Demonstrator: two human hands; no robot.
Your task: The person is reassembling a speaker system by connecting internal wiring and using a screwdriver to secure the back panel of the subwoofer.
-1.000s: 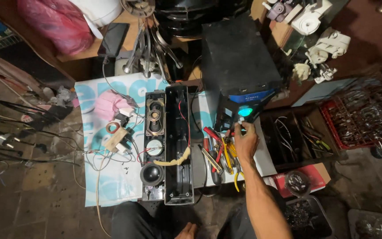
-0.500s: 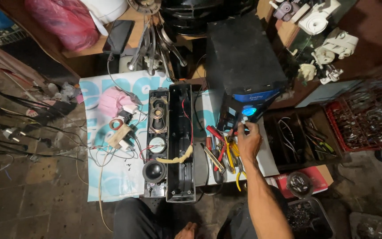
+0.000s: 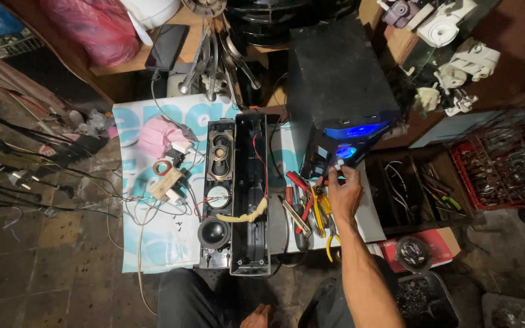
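My right hand (image 3: 344,194) reaches up to the front panel of a tall black speaker box (image 3: 338,85) lit with blue lights. Thumb and fingers pinch a small white knob (image 3: 338,164) beside the round blue light (image 3: 346,152). Under my wrist lies a heap of pliers and screwdrivers (image 3: 311,209) with red and yellow handles. Left of it lies an opened long black speaker cabinet (image 3: 250,194), its driver panel (image 3: 217,188) beside it on a blue-and-white printed sheet (image 3: 153,237). What looks like my left hand (image 3: 256,316) rests low at the bottom edge; its fingers are unclear.
A pink cloth (image 3: 156,136), tape roll and a small wired board (image 3: 168,182) lie on the sheet. Wrenches (image 3: 214,54) and a phone (image 3: 166,47) sit behind. A dark tray of tools (image 3: 420,185), a red crate (image 3: 505,170) and white plastic parts (image 3: 457,54) stand at right. Cables (image 3: 19,176) trail left.
My right hand has shifted slightly up to the knob on the speaker's panel. The view has tilted a little; nothing else has moved.
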